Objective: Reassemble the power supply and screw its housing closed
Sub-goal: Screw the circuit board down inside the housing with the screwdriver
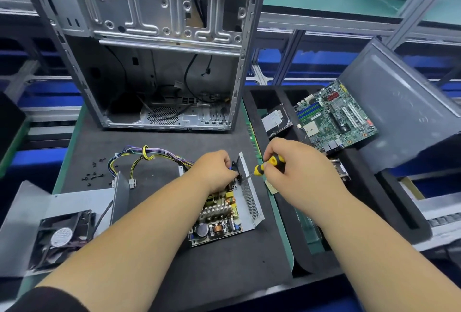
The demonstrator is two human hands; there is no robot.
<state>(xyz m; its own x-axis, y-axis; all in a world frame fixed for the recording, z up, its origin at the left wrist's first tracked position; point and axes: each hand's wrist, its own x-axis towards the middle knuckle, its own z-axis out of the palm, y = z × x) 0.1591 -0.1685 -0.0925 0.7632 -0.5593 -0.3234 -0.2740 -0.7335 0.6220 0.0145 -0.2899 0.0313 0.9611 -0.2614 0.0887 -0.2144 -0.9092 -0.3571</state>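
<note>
Head view: nearest on the left lies the lid (50, 212) of the power supply with its fan (63, 235), still off. Just beyond the forearms sits the open power supply (224, 214) on the dark mat (154, 179), circuit board exposed inside its metal tray. The left hand (215, 170) curls its fingers around a small black part at the tray's far wall, steadying it. The right hand (296, 169) grips a yellow-and-black screwdriver (268, 164), its shaft angled down to that same part. To do this well, I judge the tip should stay square in the screw head while the left hand keeps the part flush. Loose screws (93, 174) and the wire bundle (149, 155) lie further left; the empty computer case (159, 62) stands behind.
</note>
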